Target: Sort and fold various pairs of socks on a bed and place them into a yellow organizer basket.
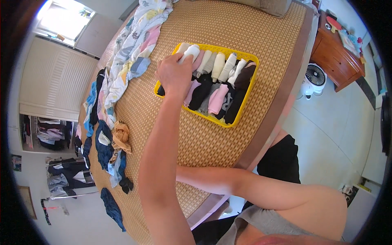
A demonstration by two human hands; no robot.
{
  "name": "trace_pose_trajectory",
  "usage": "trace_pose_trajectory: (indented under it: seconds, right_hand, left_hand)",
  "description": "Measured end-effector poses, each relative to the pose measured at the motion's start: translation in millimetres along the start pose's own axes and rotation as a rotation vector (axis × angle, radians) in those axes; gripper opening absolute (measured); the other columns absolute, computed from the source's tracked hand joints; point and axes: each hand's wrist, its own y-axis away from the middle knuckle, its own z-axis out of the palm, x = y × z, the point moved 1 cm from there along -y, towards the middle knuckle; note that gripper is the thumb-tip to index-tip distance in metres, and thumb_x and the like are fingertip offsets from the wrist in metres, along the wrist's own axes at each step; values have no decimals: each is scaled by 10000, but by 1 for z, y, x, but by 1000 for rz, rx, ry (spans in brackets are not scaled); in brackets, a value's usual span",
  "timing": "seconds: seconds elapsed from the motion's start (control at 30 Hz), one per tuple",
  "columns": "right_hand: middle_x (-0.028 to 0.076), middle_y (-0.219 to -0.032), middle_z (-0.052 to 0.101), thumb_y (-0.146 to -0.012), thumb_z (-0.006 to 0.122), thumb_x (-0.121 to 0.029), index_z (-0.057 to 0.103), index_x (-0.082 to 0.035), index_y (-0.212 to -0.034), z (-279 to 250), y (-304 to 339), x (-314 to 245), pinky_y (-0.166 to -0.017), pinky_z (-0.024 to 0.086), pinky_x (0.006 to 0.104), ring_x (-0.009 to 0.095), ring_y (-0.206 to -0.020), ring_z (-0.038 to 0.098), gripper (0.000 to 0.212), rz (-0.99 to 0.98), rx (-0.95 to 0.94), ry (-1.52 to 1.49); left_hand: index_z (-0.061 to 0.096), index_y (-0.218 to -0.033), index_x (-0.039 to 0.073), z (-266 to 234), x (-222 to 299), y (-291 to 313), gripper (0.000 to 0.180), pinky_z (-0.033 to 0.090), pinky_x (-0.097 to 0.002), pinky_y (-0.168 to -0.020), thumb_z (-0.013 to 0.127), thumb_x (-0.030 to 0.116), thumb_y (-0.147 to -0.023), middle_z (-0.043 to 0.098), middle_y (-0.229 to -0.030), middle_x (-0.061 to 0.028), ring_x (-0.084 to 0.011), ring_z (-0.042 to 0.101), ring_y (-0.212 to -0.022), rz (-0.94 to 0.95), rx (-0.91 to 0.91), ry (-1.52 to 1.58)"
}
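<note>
My left hand (pixel 174 75) reaches over a yellow basket (pixel 212 118) and has its fingers closed on a white rolled garment (pixel 191 53) at the basket's far left end. Rolled clothes stand close together in two rows. In the far row are white, cream and grey rolls, among them a cream roll (pixel 218 67), with a dark brown roll (pixel 243 77) at the right end. Black, grey and pink rolls fill the near row, including a pink roll (pixel 218 99). My right forearm (pixel 212 178) passes behind my left forearm, which hides the right hand.
The basket rests on a woven mat (pixel 212 147) covering the bed. Along the left lie a patterned quilt (pixel 122 77), a tan garment (pixel 121 136) and dark blue clothes (pixel 112 208). To the right are a white fan (pixel 314 77) and a wooden cabinet (pixel 337 51).
</note>
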Motion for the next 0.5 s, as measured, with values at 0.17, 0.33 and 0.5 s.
trace_pose_trajectory:
  seconds: [0.17, 0.33, 0.5]
  right_hand:
    - [142, -1482, 650, -1093, 665, -293, 574, -25, -1505, 0, -1, 1, -1161, 499, 427, 294, -1385, 597, 500, 6, -13, -17]
    - [138, -1494, 642, -1096, 663, -292, 564, -26, -1519, 4, -1, 1, -1163, 497, 424, 290, -1395, 587, 509, 4, -23, -31]
    - [134, -1506, 634, -1099, 661, -292, 554, -27, -1532, 4, -3, 4, -1165, 494, 421, 285, -1405, 577, 519, 4, -24, -38]
  left_hand:
    - [852, -1165, 1, 4, 6, -8, 426, 519, -493, -1086, 811, 336, -906, 794, -1187, -261, -413, 692, -1197, -40, -72, 22]
    - [864, -1157, 31, 13, -11, -5, 421, 598, -474, -945, 840, 376, -917, 827, -1075, -238, -413, 795, -1005, 242, 203, -102]
    - [881, -1130, 66, 11, -11, -14, 403, 599, -488, -925, 839, 402, -912, 836, -1028, -213, -393, 802, -961, 145, 90, -165]
